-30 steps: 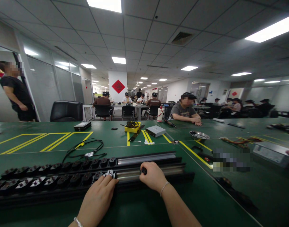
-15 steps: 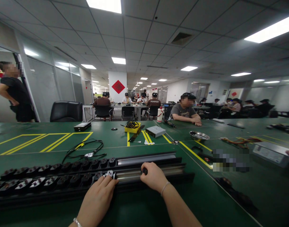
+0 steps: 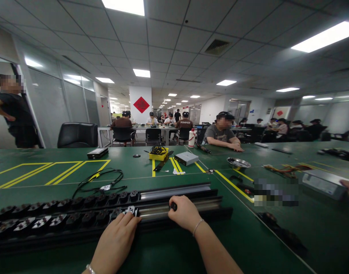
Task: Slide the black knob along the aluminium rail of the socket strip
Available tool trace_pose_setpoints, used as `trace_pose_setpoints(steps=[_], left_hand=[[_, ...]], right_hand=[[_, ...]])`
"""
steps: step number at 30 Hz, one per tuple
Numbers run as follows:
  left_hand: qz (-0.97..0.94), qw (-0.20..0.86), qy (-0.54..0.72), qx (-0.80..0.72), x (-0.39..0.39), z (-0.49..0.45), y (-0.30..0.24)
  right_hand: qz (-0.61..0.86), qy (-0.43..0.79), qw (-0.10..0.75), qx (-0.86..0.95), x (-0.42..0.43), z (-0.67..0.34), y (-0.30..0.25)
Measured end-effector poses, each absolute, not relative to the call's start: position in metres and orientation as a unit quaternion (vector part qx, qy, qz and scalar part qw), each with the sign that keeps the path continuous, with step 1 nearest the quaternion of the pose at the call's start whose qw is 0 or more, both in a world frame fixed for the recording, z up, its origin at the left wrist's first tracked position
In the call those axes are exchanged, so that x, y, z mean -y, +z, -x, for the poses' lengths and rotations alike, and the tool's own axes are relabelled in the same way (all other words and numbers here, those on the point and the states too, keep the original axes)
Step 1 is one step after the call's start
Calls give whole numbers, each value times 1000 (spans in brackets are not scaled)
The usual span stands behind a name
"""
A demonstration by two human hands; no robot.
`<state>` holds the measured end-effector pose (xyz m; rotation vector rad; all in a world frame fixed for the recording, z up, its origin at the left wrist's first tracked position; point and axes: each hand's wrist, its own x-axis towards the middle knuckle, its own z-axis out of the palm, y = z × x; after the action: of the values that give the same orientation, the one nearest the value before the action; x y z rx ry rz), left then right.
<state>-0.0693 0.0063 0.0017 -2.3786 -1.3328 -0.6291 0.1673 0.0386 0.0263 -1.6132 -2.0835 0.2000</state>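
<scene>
My left hand (image 3: 117, 238) laid open on the rail (image 3: 77, 220), my right hand (image 3: 185, 213) clenched on a black part (image 3: 173, 206)

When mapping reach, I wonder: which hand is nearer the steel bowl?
Right. The right hand, shut on a small black part, sits left of the steel bowl, closer to the camera; the left hand rests farther left, on the socket strip.
</scene>
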Motion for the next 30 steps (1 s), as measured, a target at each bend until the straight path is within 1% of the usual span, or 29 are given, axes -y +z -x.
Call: trace_pose_setpoints(steps=[14, 20, 30], left_hand=[[838, 165, -223, 469, -5, 69, 2], [839, 160, -225, 470, -4, 69, 3], [839, 166, -229, 466, -6, 71, 1]], right_hand=[[603, 85, 235, 757, -38, -167, 29], [604, 101, 243, 752, -39, -168, 28], [603, 91, 240, 755, -40, -169, 25]])
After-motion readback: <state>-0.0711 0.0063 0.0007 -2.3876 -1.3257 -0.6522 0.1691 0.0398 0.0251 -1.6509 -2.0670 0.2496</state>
